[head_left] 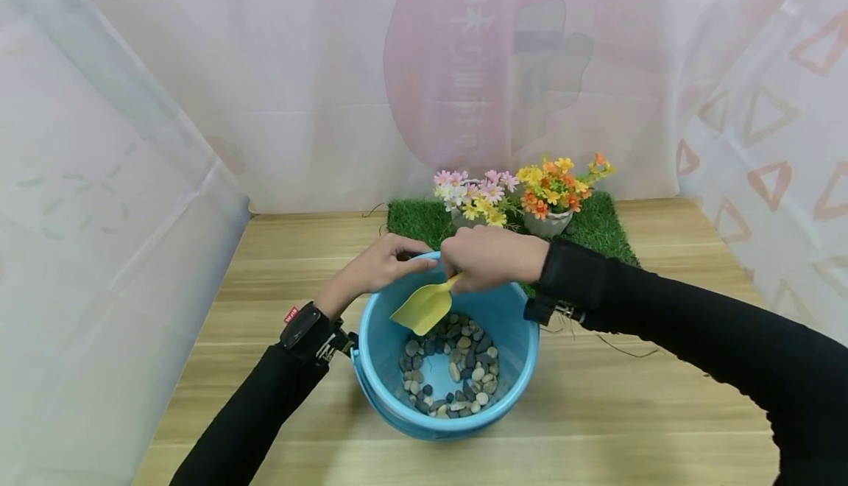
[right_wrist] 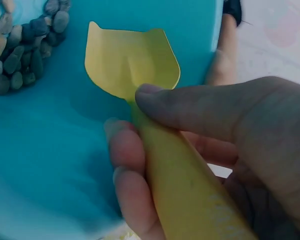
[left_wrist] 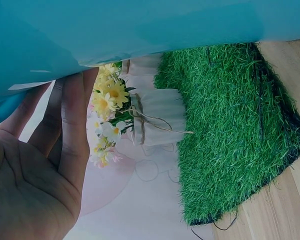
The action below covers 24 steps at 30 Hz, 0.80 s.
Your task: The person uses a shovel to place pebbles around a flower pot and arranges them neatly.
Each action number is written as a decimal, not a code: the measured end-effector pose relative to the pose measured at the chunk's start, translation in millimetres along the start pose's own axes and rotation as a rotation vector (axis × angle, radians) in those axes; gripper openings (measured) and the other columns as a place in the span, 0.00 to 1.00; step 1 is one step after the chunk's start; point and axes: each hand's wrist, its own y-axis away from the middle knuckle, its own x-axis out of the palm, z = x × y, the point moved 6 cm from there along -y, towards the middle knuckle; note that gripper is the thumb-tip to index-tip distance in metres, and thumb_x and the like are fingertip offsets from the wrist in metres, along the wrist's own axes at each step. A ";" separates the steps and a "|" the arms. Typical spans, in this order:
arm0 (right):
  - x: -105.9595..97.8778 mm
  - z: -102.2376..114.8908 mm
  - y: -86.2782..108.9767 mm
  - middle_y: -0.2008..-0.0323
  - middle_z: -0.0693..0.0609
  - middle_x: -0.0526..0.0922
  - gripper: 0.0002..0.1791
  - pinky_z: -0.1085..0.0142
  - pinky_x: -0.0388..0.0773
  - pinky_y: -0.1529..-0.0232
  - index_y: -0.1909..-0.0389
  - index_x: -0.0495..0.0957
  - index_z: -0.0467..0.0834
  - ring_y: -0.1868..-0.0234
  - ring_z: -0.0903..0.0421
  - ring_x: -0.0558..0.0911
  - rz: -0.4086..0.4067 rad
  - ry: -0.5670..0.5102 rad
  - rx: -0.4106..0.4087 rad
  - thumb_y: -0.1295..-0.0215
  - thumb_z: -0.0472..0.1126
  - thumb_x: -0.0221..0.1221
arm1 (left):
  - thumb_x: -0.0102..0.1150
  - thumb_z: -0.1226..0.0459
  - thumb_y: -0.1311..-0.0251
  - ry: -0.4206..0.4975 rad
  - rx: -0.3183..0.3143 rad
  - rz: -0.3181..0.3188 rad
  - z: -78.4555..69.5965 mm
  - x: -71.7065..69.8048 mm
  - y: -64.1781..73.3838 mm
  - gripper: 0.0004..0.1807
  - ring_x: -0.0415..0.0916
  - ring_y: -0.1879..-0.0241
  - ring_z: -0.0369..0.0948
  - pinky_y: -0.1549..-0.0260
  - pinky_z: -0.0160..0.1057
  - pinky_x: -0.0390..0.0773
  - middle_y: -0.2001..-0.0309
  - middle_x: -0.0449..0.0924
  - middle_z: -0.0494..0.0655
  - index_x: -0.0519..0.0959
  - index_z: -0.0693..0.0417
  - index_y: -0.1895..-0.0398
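Note:
A light blue bucket (head_left: 523, 383) stands on the wooden table with several grey, black and pale pebbles (head_left: 477, 357) lying at its bottom. At its far left rim my left hand (head_left: 384, 265) holds on, thumb over the edge and fingers along the outer wall, as the left wrist view shows. My right hand (head_left: 490, 254) grips the handle of a small yellow shovel (right_wrist: 135, 60) above the far part of the bucket. The shovel's blade points toward the pebbles and carries nothing in the right wrist view.
Behind the bucket lies a mat of artificial grass (left_wrist: 230, 130) with two pots of flowers on it: pink, white and yellow flowers (head_left: 483, 195) on the left, orange and yellow ones (head_left: 556, 188) on the right. Printed white curtains (head_left: 318, 103) enclose the table (head_left: 298, 250).

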 end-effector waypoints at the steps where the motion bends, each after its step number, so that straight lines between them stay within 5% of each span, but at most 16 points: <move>1: 2.2 1.2 -3.1 0.86 0.59 0.59 0.14 0.66 0.56 0.79 0.82 0.70 0.51 0.84 0.60 0.57 0.005 0.018 0.000 0.40 0.43 0.61 | 0.50 0.51 0.35 -0.004 0.003 -0.004 0.3 -0.3 0.1 0.09 0.64 0.80 0.39 0.76 0.38 0.65 0.70 0.78 0.35 0.81 0.35 0.58; 5: 8.4 7.2 -14.4 0.84 0.56 0.51 0.19 0.64 0.51 0.78 0.84 0.61 0.51 0.82 0.59 0.51 0.020 0.109 0.007 0.40 0.43 0.61 | 0.48 0.53 0.33 -0.008 0.012 -0.010 1.1 -0.9 0.2 0.10 0.60 0.82 0.39 0.78 0.38 0.62 0.70 0.78 0.36 0.81 0.34 0.57; 15: 39.4 15.0 -30.1 0.84 0.56 0.59 0.13 0.65 0.58 0.77 0.77 0.67 0.51 0.82 0.59 0.58 0.220 0.307 0.074 0.40 0.45 0.61 | 0.48 0.57 0.32 0.018 0.015 0.006 2.4 2.5 0.2 0.11 0.70 0.76 0.37 0.73 0.39 0.70 0.65 0.79 0.34 0.80 0.41 0.54; 20: 43.2 19.0 -27.0 0.77 0.55 0.71 0.06 0.65 0.62 0.76 0.62 0.75 0.49 0.80 0.59 0.65 0.192 0.379 0.038 0.39 0.42 0.60 | 0.49 0.55 0.33 0.025 0.027 0.007 0.9 2.7 0.2 0.11 0.71 0.76 0.38 0.72 0.40 0.71 0.66 0.79 0.34 0.81 0.42 0.56; 24: 45.3 19.0 -26.0 0.78 0.54 0.72 0.06 0.66 0.62 0.74 0.62 0.76 0.48 0.80 0.58 0.67 0.184 0.360 0.026 0.39 0.41 0.60 | 0.50 0.53 0.34 0.019 0.020 0.004 0.0 1.4 -0.4 0.10 0.70 0.77 0.37 0.72 0.40 0.70 0.66 0.79 0.34 0.81 0.38 0.57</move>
